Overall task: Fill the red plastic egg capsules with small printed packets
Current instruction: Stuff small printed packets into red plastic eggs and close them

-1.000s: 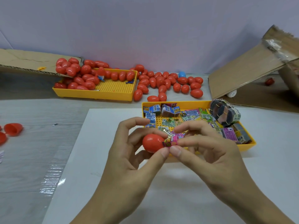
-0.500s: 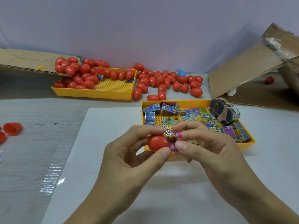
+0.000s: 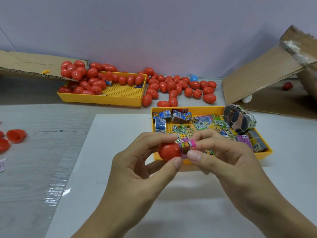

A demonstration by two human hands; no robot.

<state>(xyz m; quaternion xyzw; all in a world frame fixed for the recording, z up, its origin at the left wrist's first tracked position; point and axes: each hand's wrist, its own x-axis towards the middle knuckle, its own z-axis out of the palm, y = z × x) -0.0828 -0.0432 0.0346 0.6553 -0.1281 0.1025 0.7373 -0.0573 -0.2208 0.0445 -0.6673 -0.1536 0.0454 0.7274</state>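
Note:
My left hand (image 3: 137,170) grips a red egg capsule half (image 3: 169,151) between thumb and fingers, its opening turned to the right. My right hand (image 3: 228,162) pinches a folded pink printed packet (image 3: 187,146) whose left end sits in the capsule's mouth. Both hands hover over the near left corner of a yellow tray (image 3: 264,156) full of several loose printed packets (image 3: 200,125) and a banded bundle of packets (image 3: 239,121).
A second yellow tray (image 3: 103,98) at the back left holds several red eggs, and more red eggs (image 3: 178,86) lie loose behind, with one blue egg (image 3: 193,78). Open red halves (image 3: 15,135) sit at the far left. Cardboard flaps (image 3: 264,73) lean at the right. A white sheet (image 3: 106,152) covers the table.
The packet has gone from crumpled at the capsule's rim to standing out as a pink roll in its mouth. Both hands lifted slightly toward the packet tray.

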